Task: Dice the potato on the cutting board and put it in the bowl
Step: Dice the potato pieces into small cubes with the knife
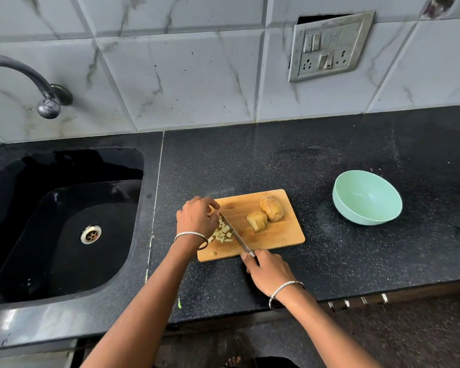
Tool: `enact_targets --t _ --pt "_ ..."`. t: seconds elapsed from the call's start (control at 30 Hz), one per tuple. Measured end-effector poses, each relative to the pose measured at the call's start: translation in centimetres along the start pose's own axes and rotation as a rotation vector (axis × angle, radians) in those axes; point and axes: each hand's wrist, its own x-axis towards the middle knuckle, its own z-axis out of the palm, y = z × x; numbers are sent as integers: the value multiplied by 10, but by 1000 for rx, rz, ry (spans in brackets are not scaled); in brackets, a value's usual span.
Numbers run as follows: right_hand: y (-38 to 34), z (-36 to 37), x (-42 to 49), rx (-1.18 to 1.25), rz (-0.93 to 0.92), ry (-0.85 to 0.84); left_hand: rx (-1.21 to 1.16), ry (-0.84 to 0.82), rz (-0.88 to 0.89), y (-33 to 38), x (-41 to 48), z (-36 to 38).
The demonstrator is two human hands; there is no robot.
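My right hand (266, 272) grips the knife (234, 235) by its handle, its blade slanting down across the left end of the board (276, 236). My left hand (197, 221), fingers curled, holds the pale dice (223, 233) against the blade. Two brown potato chunks (272, 208) lie touching on the board's far side, and the green bowl (367, 197) stands on the table (276, 160), well to the right.
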Motion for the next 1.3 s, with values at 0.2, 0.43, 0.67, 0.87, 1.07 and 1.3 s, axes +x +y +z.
enact_targets --t 0.2,0.43,0.67,0.87,1.07,1.3 --pt "-4 -8 -8 198 -7 -10 -149 -60 0 -6 0 5" --pt "-4 -12 -16 484 63 -102 -140 -75 14 -8 -1 10" --pt "-7 -11 -15 536 77 -125 -181 -80 52 -5 0 4" --pt "-8 -11 -16 635 99 -159 -92 -101 45 -14 1 -1" --pt "-3 -12 -8 499 24 -32 -18 -90 71 -13 0 -6" --pt "7 -8 2 411 11 53 211 -168 211 0 -8 -9"
